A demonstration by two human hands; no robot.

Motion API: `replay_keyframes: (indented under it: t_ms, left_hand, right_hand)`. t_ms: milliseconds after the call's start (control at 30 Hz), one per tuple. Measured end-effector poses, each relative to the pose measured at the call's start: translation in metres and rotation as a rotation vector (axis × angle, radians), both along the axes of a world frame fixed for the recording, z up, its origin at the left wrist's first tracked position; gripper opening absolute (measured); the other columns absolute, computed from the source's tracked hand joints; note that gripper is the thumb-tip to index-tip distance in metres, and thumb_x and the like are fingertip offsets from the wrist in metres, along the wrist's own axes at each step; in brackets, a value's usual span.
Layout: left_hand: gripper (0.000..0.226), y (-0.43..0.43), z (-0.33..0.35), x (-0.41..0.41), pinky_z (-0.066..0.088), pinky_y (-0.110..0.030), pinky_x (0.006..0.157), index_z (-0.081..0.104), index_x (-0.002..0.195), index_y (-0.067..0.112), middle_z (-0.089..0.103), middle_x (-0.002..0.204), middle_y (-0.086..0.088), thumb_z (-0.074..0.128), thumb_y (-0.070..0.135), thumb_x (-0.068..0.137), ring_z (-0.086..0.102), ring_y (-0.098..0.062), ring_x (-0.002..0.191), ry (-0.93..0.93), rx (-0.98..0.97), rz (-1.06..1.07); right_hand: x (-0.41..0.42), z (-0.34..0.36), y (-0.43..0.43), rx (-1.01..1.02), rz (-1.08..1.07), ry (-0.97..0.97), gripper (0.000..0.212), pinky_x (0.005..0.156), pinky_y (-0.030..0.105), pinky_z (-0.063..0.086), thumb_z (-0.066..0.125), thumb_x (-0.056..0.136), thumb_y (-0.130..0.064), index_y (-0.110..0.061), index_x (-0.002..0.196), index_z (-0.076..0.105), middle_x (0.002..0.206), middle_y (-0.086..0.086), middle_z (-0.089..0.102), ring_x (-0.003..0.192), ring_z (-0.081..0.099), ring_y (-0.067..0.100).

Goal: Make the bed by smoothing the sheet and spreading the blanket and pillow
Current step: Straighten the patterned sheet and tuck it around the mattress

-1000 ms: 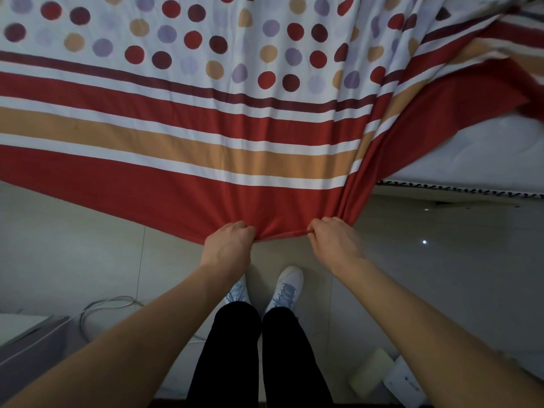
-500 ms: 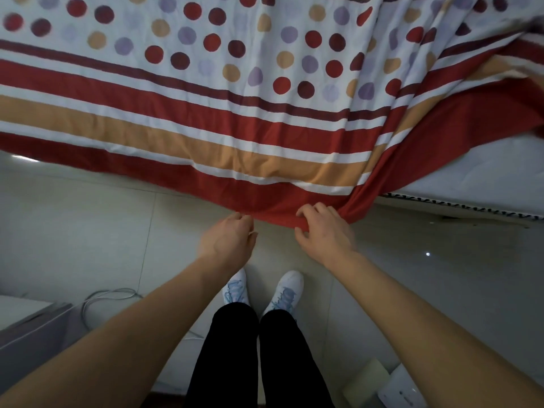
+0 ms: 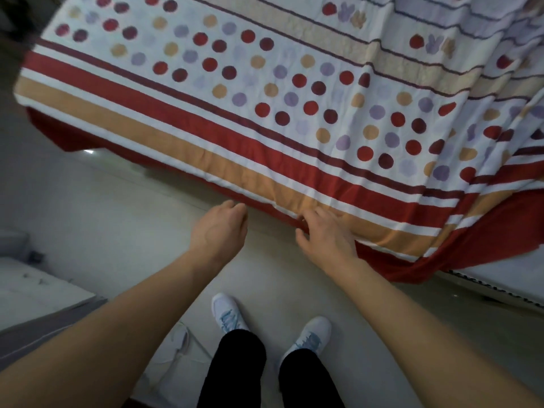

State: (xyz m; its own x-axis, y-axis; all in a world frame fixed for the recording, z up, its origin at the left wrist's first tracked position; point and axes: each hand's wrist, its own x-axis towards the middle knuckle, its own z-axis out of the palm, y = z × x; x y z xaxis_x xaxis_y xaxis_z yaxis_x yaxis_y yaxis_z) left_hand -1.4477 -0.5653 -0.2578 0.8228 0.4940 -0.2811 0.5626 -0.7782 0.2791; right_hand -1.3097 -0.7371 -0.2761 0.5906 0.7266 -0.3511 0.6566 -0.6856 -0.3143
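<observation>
The right grip (image 3: pixel 323 235), spread, touches the sheet (image 3: pixel 265 113); left grip (image 3: pixel 219 231) (loosely curled, empty) just beside.

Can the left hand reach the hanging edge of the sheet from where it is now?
Probably yes. The left hand holds nothing and hovers just beside the sheet, with only floor between them. The right hand rests on the sheet further right, out of its way.

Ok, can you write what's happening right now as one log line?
sheet: spread out, edge hanging down | left hand: off sheet, holding nothing | right hand: fingers on sheet edge
</observation>
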Motion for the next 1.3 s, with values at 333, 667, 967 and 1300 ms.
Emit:
replay_keyframes:
  t_ms: [333, 667, 967, 1300]
  left_hand:
    - [0.012, 0.167, 0.038, -0.063, 0.052, -0.036, 0.059, 0.059, 0.094, 0.019, 0.058, 0.089, 0.002, 0.054, 0.028, 0.099, 0.054, -0.019, 0.073, -0.039, 0.075, 0.145]
    - [0.015, 0.291, 0.042, -0.107, 0.055, -0.038, 0.07, 0.061, 0.108, 0.02, 0.063, 0.105, 0.002, 0.052, 0.029, 0.1, 0.06, -0.021, 0.091, -0.027, 0.109, 0.304]
    - [0.017, 0.372, 0.039, -0.108, 0.058, -0.034, 0.078, 0.065, 0.114, 0.023, 0.065, 0.114, 0.005, 0.059, 0.027, 0.099, 0.063, -0.017, 0.099, -0.002, 0.108, 0.425]
    - [0.014, 0.451, 0.02, -0.123, 0.039, -0.023, 0.062, 0.065, 0.109, 0.019, 0.064, 0.104, 0.001, 0.055, 0.022, 0.1, 0.058, -0.016, 0.09, 0.025, 0.128, 0.449]
  right_hand:
    - [-0.048, 0.025, 0.179, 0.082, 0.145, -0.046, 0.018, 0.078, 0.027, 0.055, 0.059, 0.096, -0.04, -0.029, 0.111, 0.059, 0.103, -0.01, 0.061, 0.094, 0.059, 0.01]
    - [-0.078, 0.032, 0.347, 0.157, 0.27, 0.024, 0.02, 0.076, 0.031, 0.057, 0.057, 0.099, -0.035, -0.025, 0.116, 0.058, 0.109, -0.007, 0.059, 0.095, 0.054, 0.011]
    - [-0.067, 0.019, 0.453, 0.178, 0.343, 0.035, 0.021, 0.071, 0.033, 0.059, 0.056, 0.099, -0.035, -0.025, 0.116, 0.059, 0.103, -0.008, 0.059, 0.088, 0.056, 0.012]
    - [-0.076, 0.0, 0.536, 0.124, 0.41, 0.078, 0.022, 0.071, 0.039, 0.059, 0.054, 0.099, -0.037, -0.026, 0.118, 0.058, 0.106, -0.006, 0.059, 0.092, 0.059, 0.015]
